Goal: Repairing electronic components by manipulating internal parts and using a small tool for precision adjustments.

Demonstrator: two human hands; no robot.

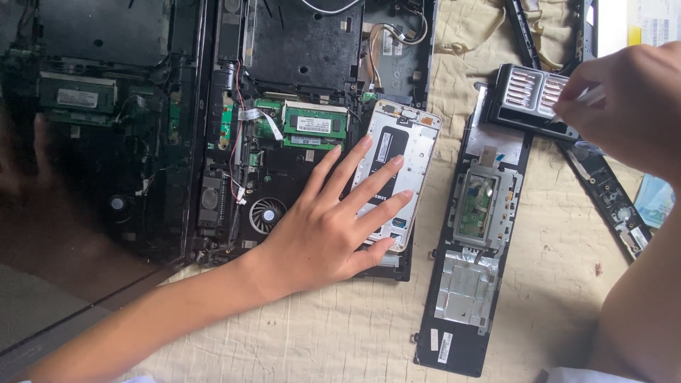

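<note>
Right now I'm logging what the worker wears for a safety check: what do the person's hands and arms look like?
Both hands are bare: the left hand and right hand wear no gloves, rings or watch. Both forearms are uncovered too, with only a hint of pale fabric at the bottom frame edge.

An opened white phone, back cover off and inner frame showing, lies tilted on the lower right part of the opened black laptop base, directly under the spread fingers of the left grip, which presses flat on it. A black case of silver screwdriver bits lies open just below the right grip, whose fingertips pinch a thin pale tool over the bit rows.
</note>
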